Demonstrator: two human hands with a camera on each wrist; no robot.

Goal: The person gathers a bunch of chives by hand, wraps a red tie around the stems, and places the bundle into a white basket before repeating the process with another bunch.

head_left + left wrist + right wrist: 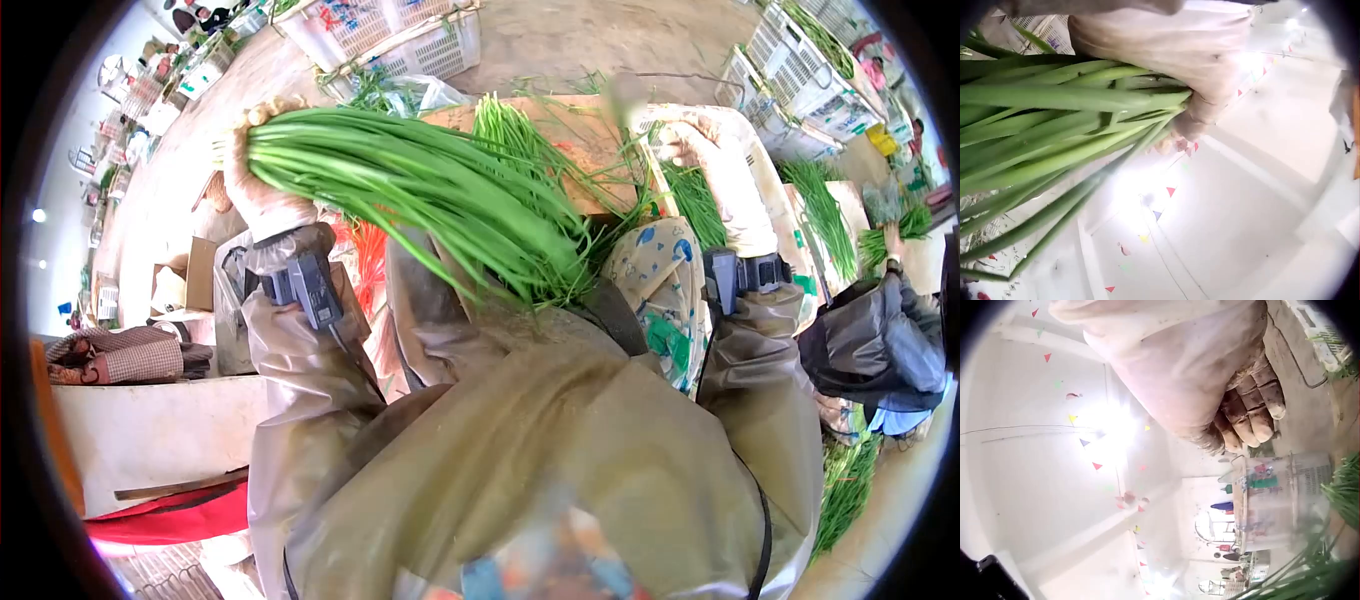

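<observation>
**Big bunch of long green stalks (420, 190) in L grip (262, 185)**

L grip is wrapped tight round one end of the bunch; the other end droops to its R, nr the lap. R grip (712, 170) is loosely bent, fingers side by side, above a white plastic basket (757, 135) w/ more stalks (692, 200). Brown bench (600, 185) is btwn both grips.

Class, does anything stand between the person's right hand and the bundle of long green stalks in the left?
In the head view, the white plastic basket's rim and the flat brown board lie between the right hand and the bundle. Both seem lower than the hand, so they probably don't block it.
</observation>
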